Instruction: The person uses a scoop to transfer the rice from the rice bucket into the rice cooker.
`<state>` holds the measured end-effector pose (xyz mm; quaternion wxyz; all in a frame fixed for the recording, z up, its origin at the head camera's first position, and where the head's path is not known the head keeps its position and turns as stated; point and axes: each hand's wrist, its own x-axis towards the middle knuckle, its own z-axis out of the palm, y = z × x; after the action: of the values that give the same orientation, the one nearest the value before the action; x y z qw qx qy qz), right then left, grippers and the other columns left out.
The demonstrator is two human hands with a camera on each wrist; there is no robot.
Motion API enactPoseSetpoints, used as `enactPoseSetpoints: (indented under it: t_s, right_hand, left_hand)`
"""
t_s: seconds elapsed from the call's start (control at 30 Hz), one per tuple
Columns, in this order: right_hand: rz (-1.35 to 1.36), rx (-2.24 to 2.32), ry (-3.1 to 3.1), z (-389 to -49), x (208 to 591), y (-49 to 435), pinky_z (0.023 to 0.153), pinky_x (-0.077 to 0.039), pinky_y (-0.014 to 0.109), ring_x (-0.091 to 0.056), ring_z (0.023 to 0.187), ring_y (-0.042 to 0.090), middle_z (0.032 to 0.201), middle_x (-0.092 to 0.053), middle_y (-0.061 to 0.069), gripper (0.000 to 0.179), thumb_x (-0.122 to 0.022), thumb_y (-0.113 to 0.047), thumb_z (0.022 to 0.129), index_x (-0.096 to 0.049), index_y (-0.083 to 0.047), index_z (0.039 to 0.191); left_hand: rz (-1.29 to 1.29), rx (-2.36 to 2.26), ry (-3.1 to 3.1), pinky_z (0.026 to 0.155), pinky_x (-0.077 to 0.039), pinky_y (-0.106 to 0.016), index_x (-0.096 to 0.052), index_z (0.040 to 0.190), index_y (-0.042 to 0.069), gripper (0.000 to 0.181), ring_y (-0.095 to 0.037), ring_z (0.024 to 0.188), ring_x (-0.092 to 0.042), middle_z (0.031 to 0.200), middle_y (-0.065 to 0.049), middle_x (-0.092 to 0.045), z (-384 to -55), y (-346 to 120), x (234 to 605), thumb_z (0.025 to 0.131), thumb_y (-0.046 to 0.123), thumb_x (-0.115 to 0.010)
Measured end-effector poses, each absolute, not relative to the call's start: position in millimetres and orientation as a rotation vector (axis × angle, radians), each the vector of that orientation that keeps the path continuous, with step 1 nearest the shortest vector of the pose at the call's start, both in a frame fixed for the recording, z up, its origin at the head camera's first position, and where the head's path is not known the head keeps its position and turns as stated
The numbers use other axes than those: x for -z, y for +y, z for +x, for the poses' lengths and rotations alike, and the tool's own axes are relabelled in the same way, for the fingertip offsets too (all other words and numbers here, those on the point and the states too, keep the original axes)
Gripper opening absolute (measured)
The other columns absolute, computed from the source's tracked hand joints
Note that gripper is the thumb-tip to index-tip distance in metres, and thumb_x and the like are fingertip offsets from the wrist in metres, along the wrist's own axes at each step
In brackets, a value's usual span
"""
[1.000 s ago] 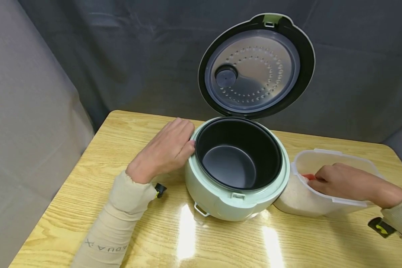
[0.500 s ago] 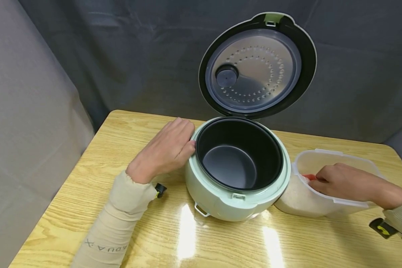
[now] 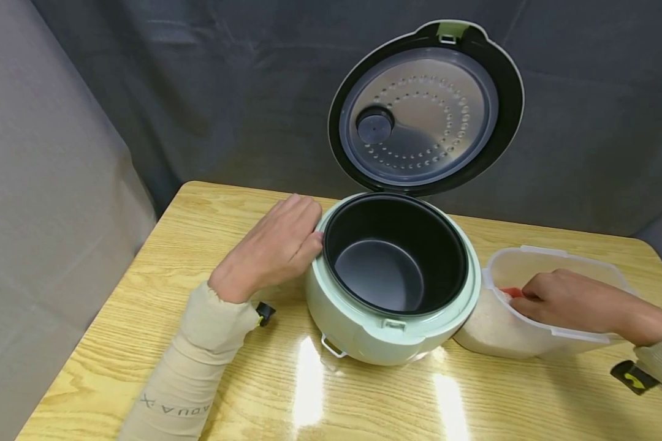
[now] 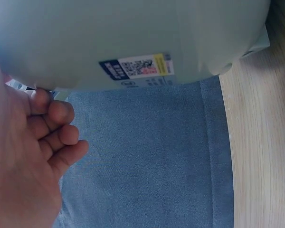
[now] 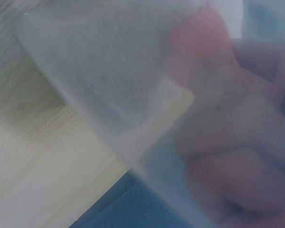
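Observation:
A pale green rice cooker (image 3: 386, 352) stands with its lid (image 3: 419, 116) raised and a black inner pot (image 3: 377, 275) inside; the pot's bottom shows bare. My left hand (image 3: 273, 245) grips the cooker's left rim, thumb at the edge. In the left wrist view its curled fingers (image 4: 61, 111) meet the cooker's side. To the right is a translucent plastic bin (image 3: 499, 331) of white rice. Reaching into it, my right hand (image 3: 574, 300) holds a red scoop (image 3: 510, 292), mostly hidden by the fingers. Through the bin's cloudy wall, the scoop (image 5: 199, 45) looks blurred.
The bin stands close against the cooker's right side, on a wood-grain table (image 3: 254, 392). Behind the table hangs a dark grey cloth (image 3: 226, 110), just past the raised lid. A lighter grey cloth (image 3: 49, 202) borders the left side.

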<state>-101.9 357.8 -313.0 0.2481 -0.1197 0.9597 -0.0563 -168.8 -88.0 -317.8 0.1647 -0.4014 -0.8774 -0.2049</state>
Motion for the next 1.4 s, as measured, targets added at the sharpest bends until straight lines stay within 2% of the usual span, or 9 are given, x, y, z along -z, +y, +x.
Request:
enactPoseSetpoints:
  t_s: [1.4]
  right_hand:
    - [-0.314, 0.195, 2.598, -103.0, 309.8, 356.0, 0.051, -0.027, 0.022, -0.037, 0.051, 0.003, 0.06, -0.041, -0.012, 0.034, -0.056, -0.032, 0.101, -0.064, -0.025, 0.068]
  left_hand:
    - [-1.131, 0.564, -2.522, 0.081, -0.034, -0.032, -0.045, 0.086, 0.011, 0.017, -0.021, 0.084, -0.041, 0.083, -0.002, -0.042, -168.3, -87.6, 317.3, 0.095, 0.022, -0.035]
